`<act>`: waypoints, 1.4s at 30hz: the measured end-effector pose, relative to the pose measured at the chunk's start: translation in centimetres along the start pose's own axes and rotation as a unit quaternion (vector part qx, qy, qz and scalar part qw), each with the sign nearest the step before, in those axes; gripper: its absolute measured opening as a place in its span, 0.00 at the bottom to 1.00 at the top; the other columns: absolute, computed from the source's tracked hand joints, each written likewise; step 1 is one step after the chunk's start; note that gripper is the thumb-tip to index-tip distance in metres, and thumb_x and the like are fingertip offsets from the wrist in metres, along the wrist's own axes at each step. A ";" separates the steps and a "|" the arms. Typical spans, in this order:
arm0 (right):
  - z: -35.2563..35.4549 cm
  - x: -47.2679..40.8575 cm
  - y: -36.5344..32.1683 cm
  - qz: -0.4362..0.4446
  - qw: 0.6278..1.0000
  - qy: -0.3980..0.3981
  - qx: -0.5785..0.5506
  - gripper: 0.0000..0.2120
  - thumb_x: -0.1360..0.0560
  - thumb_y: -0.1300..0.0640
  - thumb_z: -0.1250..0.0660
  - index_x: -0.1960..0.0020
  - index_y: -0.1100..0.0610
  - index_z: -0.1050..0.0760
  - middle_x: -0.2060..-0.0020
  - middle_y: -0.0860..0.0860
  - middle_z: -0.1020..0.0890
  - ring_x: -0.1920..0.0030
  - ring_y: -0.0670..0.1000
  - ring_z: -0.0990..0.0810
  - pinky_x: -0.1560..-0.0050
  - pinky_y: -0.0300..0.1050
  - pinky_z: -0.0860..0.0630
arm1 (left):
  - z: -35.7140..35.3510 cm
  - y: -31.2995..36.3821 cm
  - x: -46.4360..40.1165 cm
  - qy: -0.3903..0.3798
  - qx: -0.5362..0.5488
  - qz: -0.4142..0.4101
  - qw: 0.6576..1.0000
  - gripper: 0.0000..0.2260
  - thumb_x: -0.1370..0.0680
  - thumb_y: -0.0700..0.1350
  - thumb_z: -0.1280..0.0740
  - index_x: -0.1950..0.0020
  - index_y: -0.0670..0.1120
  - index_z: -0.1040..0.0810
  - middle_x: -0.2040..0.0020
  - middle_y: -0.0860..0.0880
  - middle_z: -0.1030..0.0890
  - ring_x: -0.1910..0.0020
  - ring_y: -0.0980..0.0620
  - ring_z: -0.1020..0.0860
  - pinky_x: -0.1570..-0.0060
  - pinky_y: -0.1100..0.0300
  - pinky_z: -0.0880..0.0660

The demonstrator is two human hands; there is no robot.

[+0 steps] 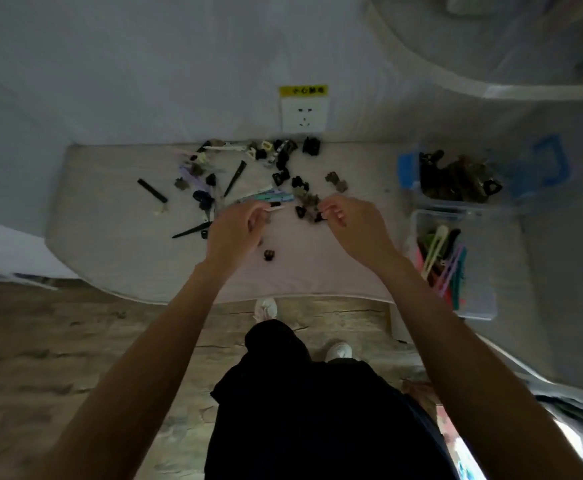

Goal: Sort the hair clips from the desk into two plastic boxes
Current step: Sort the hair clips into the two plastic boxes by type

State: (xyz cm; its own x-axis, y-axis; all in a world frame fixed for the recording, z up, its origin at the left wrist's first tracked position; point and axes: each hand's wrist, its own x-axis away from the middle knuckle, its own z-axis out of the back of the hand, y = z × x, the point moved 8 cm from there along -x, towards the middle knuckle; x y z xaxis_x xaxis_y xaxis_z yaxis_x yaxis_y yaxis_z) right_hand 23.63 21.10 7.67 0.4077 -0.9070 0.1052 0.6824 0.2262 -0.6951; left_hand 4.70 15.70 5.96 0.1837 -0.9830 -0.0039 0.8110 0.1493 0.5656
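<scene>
Two hands work over the counter, which I see from above against a pale wall. Scattered clips cover its far half: dark claw types and long flat types, mixed. At the right edge stand two clear boxes. The far box, with blue latches, holds dark claw clips. The near box holds long coloured clips. A socket sits on the wall behind the pile, under a yellow label.

My left hand has its grip closed on a pale clip, pinched at the fingertips just above the counter. My right hand hovers beside a cluster of dark clips with fingers curled; whether its grip holds one I cannot tell. One small dark clip lies alone, near the hands.
</scene>
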 end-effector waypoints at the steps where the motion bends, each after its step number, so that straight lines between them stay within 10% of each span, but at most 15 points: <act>1: -1.4 -1.1 -0.7 0.018 0.999 -0.017 0.024 0.12 0.23 0.60 0.41 0.43 0.56 0.23 0.48 0.55 0.18 0.49 0.55 0.20 0.48 0.50 0.23 | 0.7 -2.0 -0.1 0.012 0.005 0.026 1.000 0.11 0.22 0.43 0.39 0.42 0.48 0.22 0.51 0.48 0.17 0.55 0.50 0.20 0.59 0.58 0.25; 10: -13.7 -9.4 -3.0 0.124 0.945 -0.181 0.244 0.29 0.27 0.70 0.39 0.27 0.59 0.40 0.28 0.56 0.36 0.27 0.58 0.40 0.27 0.53 0.40 | 3.2 -16.9 -2.5 -0.026 0.042 0.240 0.969 0.22 0.25 0.46 0.34 0.32 0.44 0.33 0.36 0.43 0.28 0.39 0.44 0.27 0.41 0.53 0.31; 17: -14.5 -11.4 -3.4 0.164 0.918 -0.179 0.313 0.22 0.28 0.58 0.31 0.35 0.59 0.30 0.41 0.59 0.25 0.43 0.60 0.28 0.48 0.53 0.29 | 4.5 -15.3 -8.3 -0.030 -0.109 -0.084 0.990 0.18 0.28 0.33 0.37 0.40 0.43 0.24 0.38 0.44 0.24 0.40 0.41 0.28 0.42 0.48 0.28; 23: -15.2 -10.8 -2.6 0.113 0.907 -0.210 0.347 0.13 0.21 0.56 0.43 0.41 0.63 0.31 0.45 0.61 0.25 0.46 0.59 0.28 0.50 0.54 0.28 | 3.5 -15.1 -11.1 -0.089 -0.223 -0.171 0.956 0.03 0.30 0.41 0.29 0.58 0.43 0.19 0.48 0.43 0.21 0.47 0.38 0.25 0.55 0.48 0.28; 28: -15.1 -10.3 -2.2 0.032 0.926 -0.190 0.324 0.13 0.19 0.58 0.49 0.40 0.65 0.32 0.46 0.62 0.26 0.47 0.59 0.28 0.51 0.54 0.29 | 3.6 -15.5 -11.4 -0.080 -0.252 -0.198 0.944 0.09 0.26 0.43 0.37 0.54 0.39 0.20 0.45 0.42 0.21 0.44 0.39 0.25 0.51 0.47 0.29; 34: -14.3 -10.6 -1.9 -0.015 0.956 -0.142 0.257 0.09 0.22 0.63 0.45 0.46 0.66 0.31 0.52 0.63 0.24 0.53 0.60 0.25 0.58 0.49 0.32 | 7.5 -14.0 -9.1 0.026 -0.094 -0.133 0.986 0.13 0.22 0.45 0.44 0.50 0.42 0.23 0.46 0.45 0.20 0.45 0.44 0.26 0.47 0.53 0.31; 37: -12.7 -11.3 -2.6 -0.035 0.974 -0.088 0.208 0.10 0.22 0.58 0.43 0.47 0.66 0.32 0.62 0.59 0.26 0.62 0.56 0.28 0.64 0.46 0.36 | 9.4 -14.0 -6.3 0.082 0.016 0.007 0.996 0.09 0.19 0.43 0.43 0.47 0.40 0.27 0.61 0.45 0.22 0.65 0.50 0.25 0.63 0.57 0.28; 42: -12.4 -13.6 -5.5 0.009 0.977 -0.096 0.190 0.15 0.20 0.53 0.43 0.42 0.65 0.33 0.59 0.61 0.22 0.63 0.57 0.26 0.65 0.45 0.36 | 4.6 -13.8 -2.8 -0.044 0.013 0.157 0.986 0.17 0.22 0.56 0.39 0.46 0.42 0.31 0.60 0.50 0.26 0.65 0.49 0.26 0.66 0.59 0.33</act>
State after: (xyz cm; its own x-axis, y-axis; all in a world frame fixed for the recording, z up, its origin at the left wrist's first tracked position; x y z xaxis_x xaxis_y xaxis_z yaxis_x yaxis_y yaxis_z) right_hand 6.81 27.83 1.21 0.5039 -0.8262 0.2520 0.8347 0.3908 -0.3880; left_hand -9.56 15.91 2.00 0.3741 -0.8941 0.2461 0.7074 0.4468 0.5477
